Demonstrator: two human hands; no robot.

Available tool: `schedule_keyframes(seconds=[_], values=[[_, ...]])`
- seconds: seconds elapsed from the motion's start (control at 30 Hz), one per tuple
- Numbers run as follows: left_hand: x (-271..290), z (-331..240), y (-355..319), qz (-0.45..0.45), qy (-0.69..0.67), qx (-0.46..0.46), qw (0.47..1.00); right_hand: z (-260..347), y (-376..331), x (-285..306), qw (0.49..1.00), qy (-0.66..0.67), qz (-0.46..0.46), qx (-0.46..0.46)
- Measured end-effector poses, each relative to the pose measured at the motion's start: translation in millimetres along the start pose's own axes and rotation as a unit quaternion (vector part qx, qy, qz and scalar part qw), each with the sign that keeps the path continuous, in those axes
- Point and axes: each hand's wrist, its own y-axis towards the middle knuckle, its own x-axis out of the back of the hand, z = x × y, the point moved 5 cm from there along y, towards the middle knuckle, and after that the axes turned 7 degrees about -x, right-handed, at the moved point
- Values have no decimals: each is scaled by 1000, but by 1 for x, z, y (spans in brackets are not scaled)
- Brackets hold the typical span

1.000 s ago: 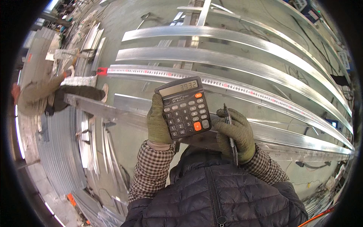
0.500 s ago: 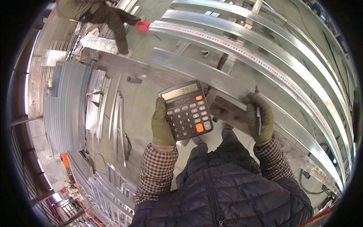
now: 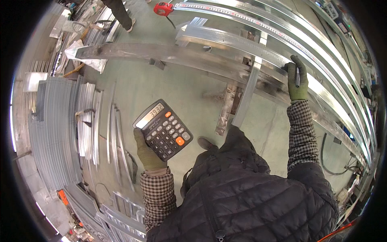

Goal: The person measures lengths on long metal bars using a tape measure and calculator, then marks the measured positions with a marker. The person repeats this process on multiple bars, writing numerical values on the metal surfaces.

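Observation:
My gloved left hand point(image 3: 148, 152) grips a black desk calculator point(image 3: 164, 131) by its left side, with the lit display and the keys facing up. My right hand point(image 3: 298, 82), in a green work glove, is over the nearer long metal profile point(image 3: 242, 45), closed around a slim marker pen point(image 3: 297, 77). Whether its fingers touch the metal I cannot tell. Just beyond that hand, an extended tape measure blade point(image 3: 258, 23) runs along another shiny profile. The blade's red case point(image 3: 163, 9) sits at the far left end.
A dark steel beam point(image 3: 161, 52) crosses in front of me, with a narrower crosspiece point(image 3: 248, 94) beneath the profiles. Stacked metal profiles point(image 3: 56, 129) lie on the left. Another person's leg point(image 3: 120, 14) shows at the far left. A black cable point(image 3: 325, 161) curls on the right floor.
My right hand has reached farther out and right, over the profile. My left hand with the calculator has moved left and lower. The view has shifted, and less of the other person shows.

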Motion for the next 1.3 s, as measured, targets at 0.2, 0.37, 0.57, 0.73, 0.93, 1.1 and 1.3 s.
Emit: schedule_keyframes(seconds=[0.2,0.37,0.57,0.73,0.93,1.1,1.3], values=[[-15,3,28,75,-23,25,997,-22,-10,7,994,50,-89,-30],[-21,-1,40,124,-12,94,988,0,-63,9,980,129,-140,-50],[-45,-17,58,247,-2,125,961,50,-124,14,965,173,-195,-25],[-77,-32,60,288,20,142,947,100,-181,12,959,163,-230,-29],[-123,-29,64,412,-16,131,901,132,-271,8,942,164,-285,-65],[-132,-3,82,449,-40,134,882,141,-329,6,933,65,-342,-87],[-132,14,84,429,7,188,883,145,-338,3,913,68,-377,-139]])
